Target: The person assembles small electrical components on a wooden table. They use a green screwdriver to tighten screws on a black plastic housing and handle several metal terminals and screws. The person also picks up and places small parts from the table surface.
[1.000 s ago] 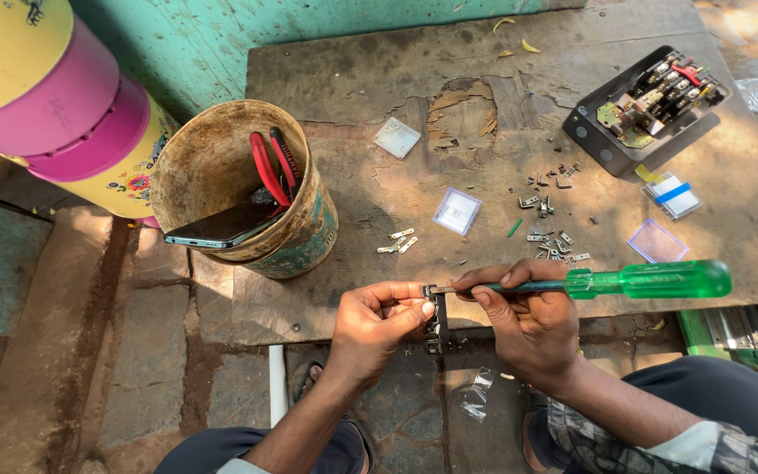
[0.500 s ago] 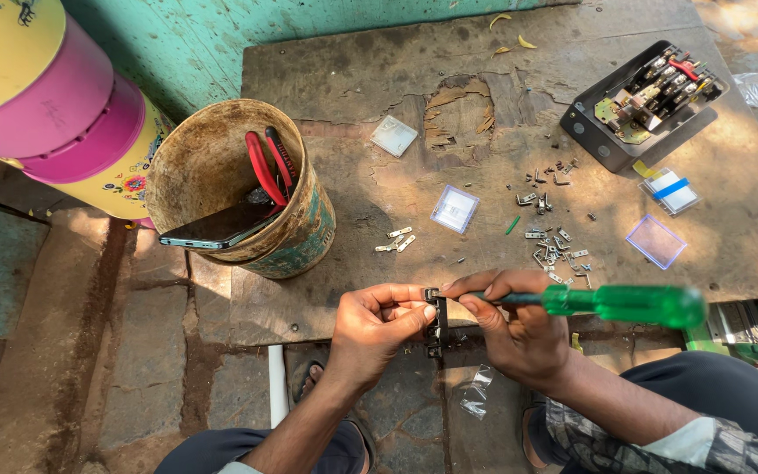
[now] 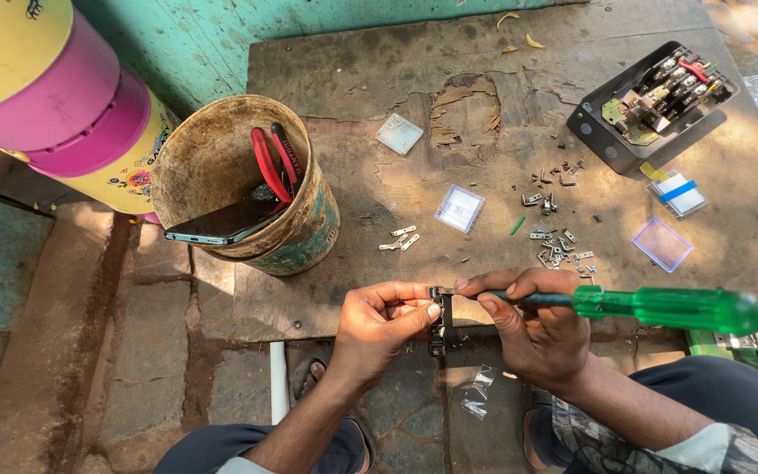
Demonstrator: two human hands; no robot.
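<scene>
Head view: the work in hand looks like driving or loosening a screw on a small dark metal part (image 3: 437, 320), a narrow strip-shaped fitting held upright at the near edge of the table (image 3: 361, 79). The left hand (image 3: 379, 326) has its fingers closed narrowly on the part, thumb and forefinger pinching its upper end. The right hand (image 3: 532, 329) has its fingers wrapped around the shaft of a screwdriver (image 3: 660, 307), whose tip meets the top of the part. The handle is translucent green plastic, smooth and fluted, and points out to the right.

By my judgement the next move calls for a steady pinch on the part and the tip kept seated in the screw head while it turns; the screw itself is too small to make out.

The table is a worn, flaking board. On it lie scattered small bright metal screws and clips (image 3: 554, 246), flat clear plastic boxes (image 3: 460, 208), and an open black switch box (image 3: 651, 101) with metal contacts. A rusty round bucket (image 3: 304, 233) holds red-handled pliers (image 3: 272, 162) and a phone (image 3: 217, 226).
</scene>
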